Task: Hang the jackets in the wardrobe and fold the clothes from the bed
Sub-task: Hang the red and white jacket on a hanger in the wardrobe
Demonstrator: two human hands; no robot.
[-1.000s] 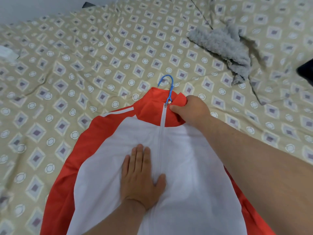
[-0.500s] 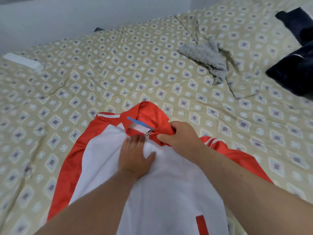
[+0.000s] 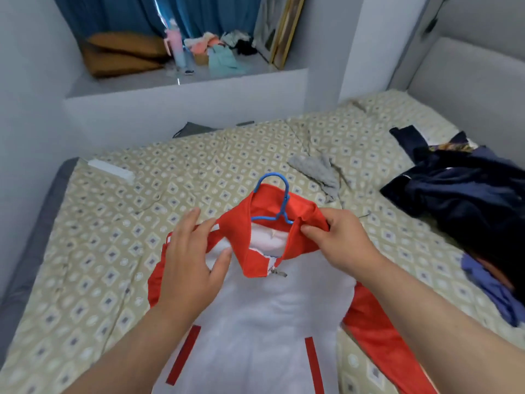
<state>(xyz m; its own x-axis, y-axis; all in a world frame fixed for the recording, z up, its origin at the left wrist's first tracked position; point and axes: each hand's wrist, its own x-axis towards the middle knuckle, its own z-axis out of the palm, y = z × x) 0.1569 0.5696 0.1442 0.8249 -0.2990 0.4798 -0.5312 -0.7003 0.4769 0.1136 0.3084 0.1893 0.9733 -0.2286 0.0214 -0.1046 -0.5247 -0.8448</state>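
— Where was the red-and-white zip-front jacket [image 3: 255,308]?

— It lay front-up at the near edge of the bed's beige diamond-patterned cover [image 3: 113,223]. Its red collar [image 3: 235,223] was raised off the cover, and the blue plastic hanger [image 3: 267,218] sat inside the neck with the hook [image 3: 271,177] poking out above.

— And the hands?

— The right hand [image 3: 341,240] pinched the collar between thumb and fingers. The left hand [image 3: 193,260] had its fingers straight and loose against the other shoulder, grasping nothing.

— What could have gone wrong?

— The zip [image 3: 278,273] was open at the top, so a one-sided lift could probably have tipped the hanger and let a shoulder slide off. The trailing sleeve [image 3: 377,331] might also have dragged across the cover toward the dark navy heap of clothes [image 3: 466,200] at the right edge.
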